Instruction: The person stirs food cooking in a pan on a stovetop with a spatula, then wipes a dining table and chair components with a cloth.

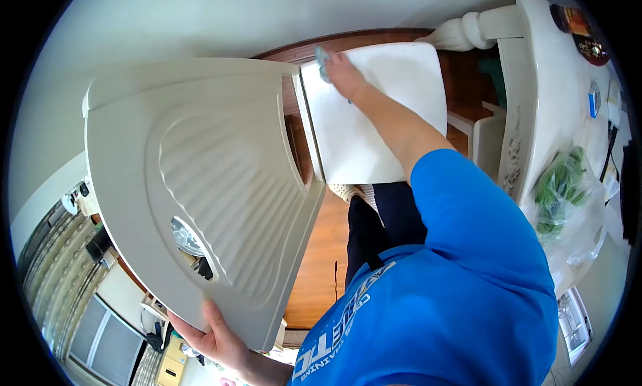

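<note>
A white chair has a tall back (221, 179) with a fan-like ribbed relief and an oval cut-out, and a smooth white seat (388, 112). My left hand (217, 339) is wrapped round the outer edge of the chair back, near the cut-out, thumb on the near face. My right hand (344, 75), slightly blurred, is at the far corner of the seat beside the chair back. Its fingers press a light blue-green cloth (323, 64), partly hidden under them.
At the right, a white table (555, 118) with carved trim bears a bag of green vegetables (562, 189), a dark package (582, 35) and a small blue box (594, 98). My legs stand by the seat on the wooden floor (321, 272). A wall (200, 25) lies beyond.
</note>
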Available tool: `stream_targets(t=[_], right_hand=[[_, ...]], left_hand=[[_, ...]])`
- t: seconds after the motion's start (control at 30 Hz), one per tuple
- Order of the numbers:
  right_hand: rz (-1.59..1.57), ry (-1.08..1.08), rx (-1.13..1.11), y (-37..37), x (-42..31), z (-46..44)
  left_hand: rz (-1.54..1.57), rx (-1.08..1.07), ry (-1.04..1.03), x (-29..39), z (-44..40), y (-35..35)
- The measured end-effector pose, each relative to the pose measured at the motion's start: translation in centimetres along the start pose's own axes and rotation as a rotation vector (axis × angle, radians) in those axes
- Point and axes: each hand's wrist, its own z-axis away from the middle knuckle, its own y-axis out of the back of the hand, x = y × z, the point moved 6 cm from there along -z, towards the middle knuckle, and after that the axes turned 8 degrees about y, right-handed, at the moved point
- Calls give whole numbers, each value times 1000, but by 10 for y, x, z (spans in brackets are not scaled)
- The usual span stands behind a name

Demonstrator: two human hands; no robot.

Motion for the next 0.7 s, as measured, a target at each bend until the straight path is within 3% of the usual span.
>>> stream_targets(t=[0.03, 0.1, 0.13, 0.2, 0.27, 0.47, 0.63, 0.7], right_hand=[[-84, -156, 83, -23, 43, -7], [31, -268, 51, -24, 93, 0], [229, -223, -67, 5, 102, 10], [199, -332, -179, 42, 129, 35], [104, -514, 68, 64, 153, 76], [129, -894, -6, 54, 141, 199], [270, -826, -83, 19, 79, 289], [297, -713, -213, 12, 61, 291]], left_hand=[[13, 15, 30, -2, 1, 1], [18, 16, 25, -5, 1, 3], [23, 14, 31, -6, 0, 4], [-12, 47, 30, -8, 1, 7], [2, 59, 80, -10, 2, 7], [-54, 51, 42, -15, -1, 14], [21, -18, 39, -8, -4, 5], [-14, 6, 12, -5, -5, 3]])
